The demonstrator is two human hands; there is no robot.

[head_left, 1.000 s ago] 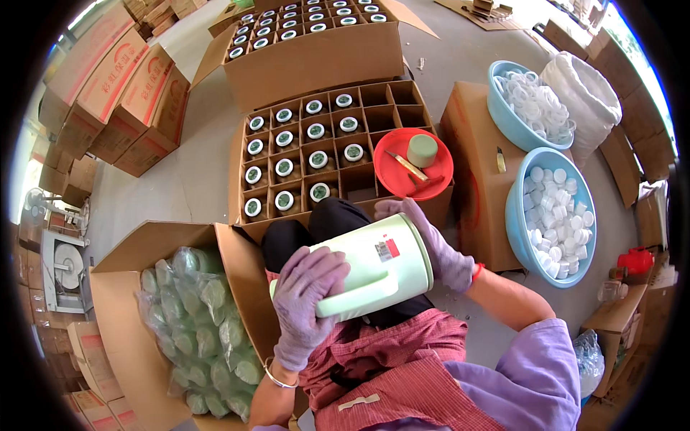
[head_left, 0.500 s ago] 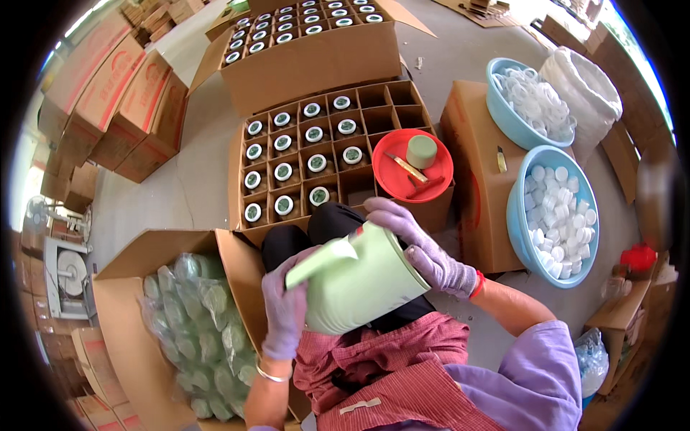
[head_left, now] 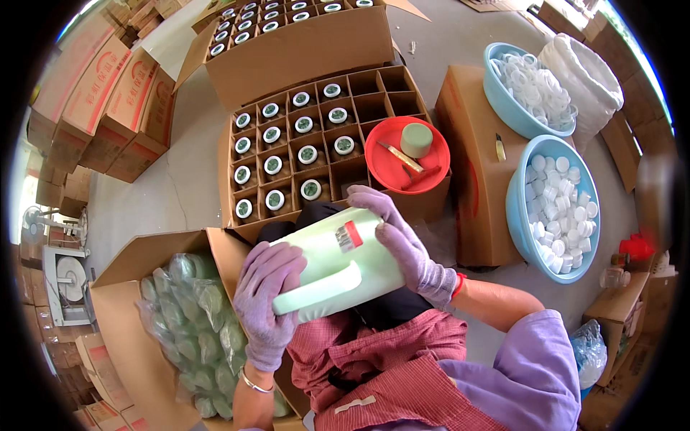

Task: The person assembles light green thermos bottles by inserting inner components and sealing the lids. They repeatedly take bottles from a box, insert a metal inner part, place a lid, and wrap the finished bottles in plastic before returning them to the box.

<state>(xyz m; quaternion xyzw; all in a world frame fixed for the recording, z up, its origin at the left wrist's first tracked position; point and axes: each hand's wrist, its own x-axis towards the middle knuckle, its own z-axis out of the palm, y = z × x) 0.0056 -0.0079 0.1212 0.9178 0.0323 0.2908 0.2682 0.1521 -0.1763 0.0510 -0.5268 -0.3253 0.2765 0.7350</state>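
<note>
I have the divided carton [head_left: 370, 108] ahead, its left and middle compartments mostly filled with white-rimmed containers [head_left: 307, 154]. An open carton [head_left: 118, 316] of bagged green pieces [head_left: 208, 309] stands by its near left corner. Just short of its near edge, over the lap, I hold a pale green jug [head_left: 323, 262] sideways. A red dish [head_left: 381, 169] covers that carton's near right corner. My left hand [head_left: 269, 287] wraps the jug's left end; my right hand [head_left: 406, 244] grips its right end, fingers and thumb apart.

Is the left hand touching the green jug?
Touching. The head view shows the left hand laid over the near-left end of the green jug, with no gap.
</note>
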